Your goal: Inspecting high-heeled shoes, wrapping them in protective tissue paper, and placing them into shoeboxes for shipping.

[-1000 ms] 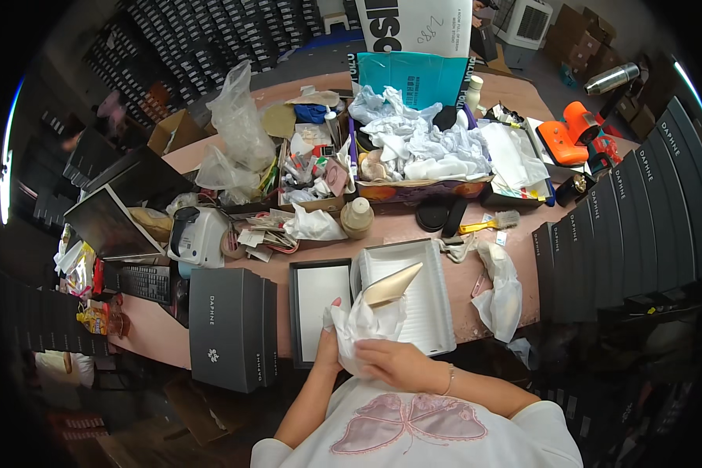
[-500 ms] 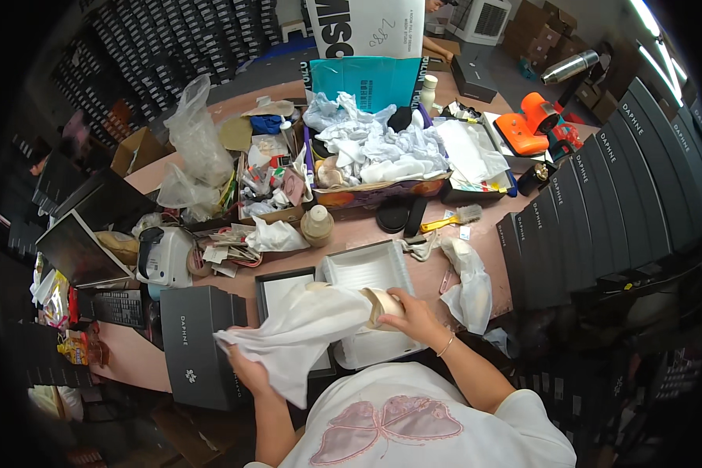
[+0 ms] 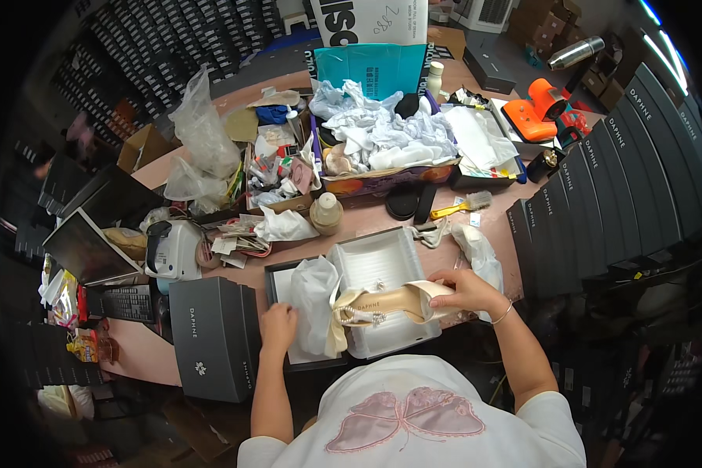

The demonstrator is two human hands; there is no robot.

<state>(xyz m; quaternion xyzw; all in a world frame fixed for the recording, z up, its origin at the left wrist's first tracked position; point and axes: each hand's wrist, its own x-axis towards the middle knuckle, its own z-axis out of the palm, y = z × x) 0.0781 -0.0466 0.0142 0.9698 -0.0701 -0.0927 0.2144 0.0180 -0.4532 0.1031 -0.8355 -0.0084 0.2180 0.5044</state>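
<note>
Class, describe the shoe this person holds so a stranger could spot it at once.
Start at the open white-lined shoebox at the table's near edge. Across its front lies a beige high-heeled shoe, gripped at one end by the right hand. Its pearl-like beaded trim sets it apart from the white tissue paper beside it.

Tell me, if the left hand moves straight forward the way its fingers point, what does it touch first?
Probably the white tissue paper lying in the dark box lid, right ahead of the left hand; depth is hard to judge.
</note>
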